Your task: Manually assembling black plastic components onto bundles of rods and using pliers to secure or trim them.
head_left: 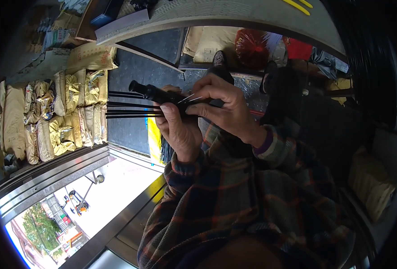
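My left hand (179, 132) is closed round a black tubular piece (155, 93) with a ringed, flared end pointing left. Several thin black rods (129, 110) stick out leftward beside and below it. The thumb of that hand presses near the rods. To its right, my right hand (227, 107) pinches a thin silvery wire or pin (190, 99) against the black piece. The inner end of the tube is partly hidden behind my fingers, so how the rods meet it cannot be seen.
Ahead, a curved worktop edge (234, 20) bears yellow tool handles (298, 6). Brown paper-wrapped bundles (68, 112) are stacked on the left. A red plastic bag (251, 47) lies beyond my feet. At lower left is a bright doorway (117, 184); a wrapped package (371, 181) stands at right.
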Available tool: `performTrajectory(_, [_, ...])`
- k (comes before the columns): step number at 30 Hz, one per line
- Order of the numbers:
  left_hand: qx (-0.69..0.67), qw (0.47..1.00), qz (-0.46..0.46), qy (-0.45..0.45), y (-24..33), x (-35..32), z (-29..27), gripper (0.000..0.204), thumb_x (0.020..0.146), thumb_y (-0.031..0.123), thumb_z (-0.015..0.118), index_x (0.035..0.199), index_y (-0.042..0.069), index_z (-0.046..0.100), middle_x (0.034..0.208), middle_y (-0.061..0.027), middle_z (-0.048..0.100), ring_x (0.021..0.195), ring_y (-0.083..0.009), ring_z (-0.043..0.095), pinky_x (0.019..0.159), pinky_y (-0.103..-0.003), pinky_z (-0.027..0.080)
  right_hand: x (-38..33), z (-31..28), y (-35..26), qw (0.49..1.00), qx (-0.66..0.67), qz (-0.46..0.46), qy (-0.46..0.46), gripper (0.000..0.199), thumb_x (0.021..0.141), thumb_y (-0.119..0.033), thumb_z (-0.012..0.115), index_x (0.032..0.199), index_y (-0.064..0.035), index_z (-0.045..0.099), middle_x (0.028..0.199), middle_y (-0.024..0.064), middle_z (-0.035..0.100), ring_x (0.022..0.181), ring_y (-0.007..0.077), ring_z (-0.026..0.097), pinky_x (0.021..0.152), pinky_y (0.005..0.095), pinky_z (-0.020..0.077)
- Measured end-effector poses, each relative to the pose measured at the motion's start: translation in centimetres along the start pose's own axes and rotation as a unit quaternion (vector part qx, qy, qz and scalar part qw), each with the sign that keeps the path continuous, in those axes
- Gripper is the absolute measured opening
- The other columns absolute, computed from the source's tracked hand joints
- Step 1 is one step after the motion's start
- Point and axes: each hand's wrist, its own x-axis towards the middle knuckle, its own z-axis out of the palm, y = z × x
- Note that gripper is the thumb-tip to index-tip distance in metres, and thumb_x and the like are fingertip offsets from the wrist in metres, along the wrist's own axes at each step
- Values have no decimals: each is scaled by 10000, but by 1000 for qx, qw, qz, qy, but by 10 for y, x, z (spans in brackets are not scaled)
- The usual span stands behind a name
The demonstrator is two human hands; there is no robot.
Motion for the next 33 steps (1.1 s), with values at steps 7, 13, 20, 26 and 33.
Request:
performTrajectory(7, [-17, 1000, -6, 12, -4, -2, -3, 360, 887, 330, 500, 1020, -5, 509, 959, -78, 530, 829, -157, 546, 752, -275, 451, -3, 2, -2, 998, 44, 35, 4, 130, 699, -18, 692, 817, -5, 640, 751, 68, 593, 696, 119, 567, 604, 227, 445])
performTrajectory(13, [4, 1000, 25, 10, -7, -5, -4, 334, 893, 306, 503, 1031, 2, 511, 950, -72, 543, 822, -135, 528, 745, -257, 434, -4, 4, -2, 1000, -25, 7, 3, 116, 703, -22, 693, 803, 0, 638, 740, 64, 597, 664, 111, 567, 567, 223, 441])
performTrajectory(20, [98, 989, 102, -43, -9, 1, -6, 407, 899, 376, 463, 1005, -13, 514, 912, -78, 559, 762, -120, 521, 676, -241, 417, 3, -5, -2, 987, 92, 129, -40, 129, 698, -32, 707, 786, 26, 633, 691, 50, 595, 614, 68, 549, 532, 193, 425])
performTrajectory(26, [203, 974, 75, -65, 4, 0, 1, 524, 867, 494, 450, 947, -24, 468, 860, -87, 500, 773, -141, 500, 710, -262, 426, 2, -7, -14, 991, 47, 111, -59, 150, 705, -65, 714, 778, 16, 611, 692, 39, 591, 629, 61, 547, 537, 186, 420])
performTrajectory(33, [127, 989, 17, -78, 4, -4, 3, 531, 868, 511, 431, 914, -16, 462, 854, -84, 488, 741, -141, 497, 679, -263, 435, -2, -8, -22, 993, 17, 117, -28, 238, 681, -112, 744, 754, -3, 546, 684, 47, 564, 631, 85, 554, 539, 214, 427])
